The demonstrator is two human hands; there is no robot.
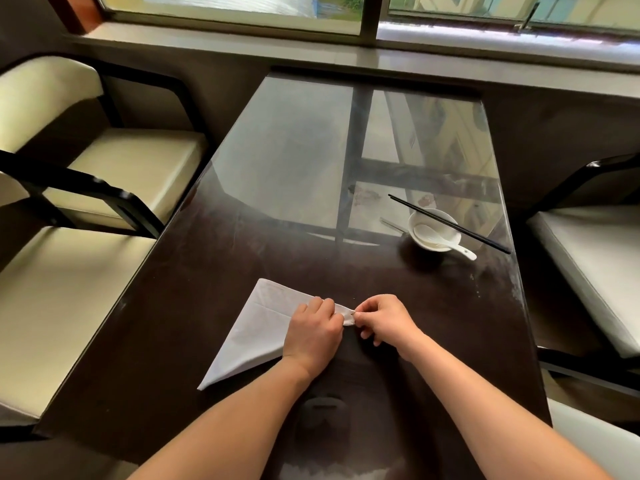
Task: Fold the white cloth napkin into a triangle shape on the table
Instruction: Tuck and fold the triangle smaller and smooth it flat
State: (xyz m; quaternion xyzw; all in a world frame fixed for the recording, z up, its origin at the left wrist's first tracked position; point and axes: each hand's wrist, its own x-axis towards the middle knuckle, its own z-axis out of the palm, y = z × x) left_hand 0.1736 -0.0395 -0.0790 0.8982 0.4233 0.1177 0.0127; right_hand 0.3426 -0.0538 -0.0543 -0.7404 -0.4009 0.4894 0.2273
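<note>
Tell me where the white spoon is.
In the head view, the white spoon lies in the white bowl on the right side of the table, under the black chopsticks, handle poking over the near-right rim.

White cloth napkin [258, 327], folded into a flat triangle, on the dark table [214, 258], near-left of the white bowl [433, 229]; right tip slightly raised.

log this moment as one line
white cloth napkin: triangle, flat on dark table | left hand: pinches its tip | right hand: pinches same tip
</note>
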